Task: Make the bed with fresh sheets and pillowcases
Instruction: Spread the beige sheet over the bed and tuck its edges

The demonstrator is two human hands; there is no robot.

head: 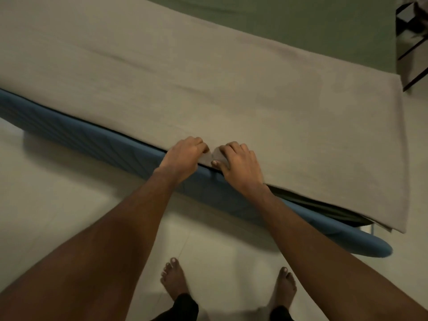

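Pale floor (69,216) spreads under my bare feet (173,279), and the bed runs slantwise across it. On the bed lies the grey-beige sheet (208,89), spread flat, its near edge along the mattress side. My left hand (183,158) and right hand (240,167) sit close together at that edge, fingers curled, each pinching a small fold of the sheet. Below them shows the blue mattress (115,144), quilted, its left end cut off. A dark green layer (335,209) peeks from under the sheet's raised right edge. Farther back lies a green cover (324,26). A dark frame (412,54) in the top right corner is blurred and cut off; I cannot tell what it is.
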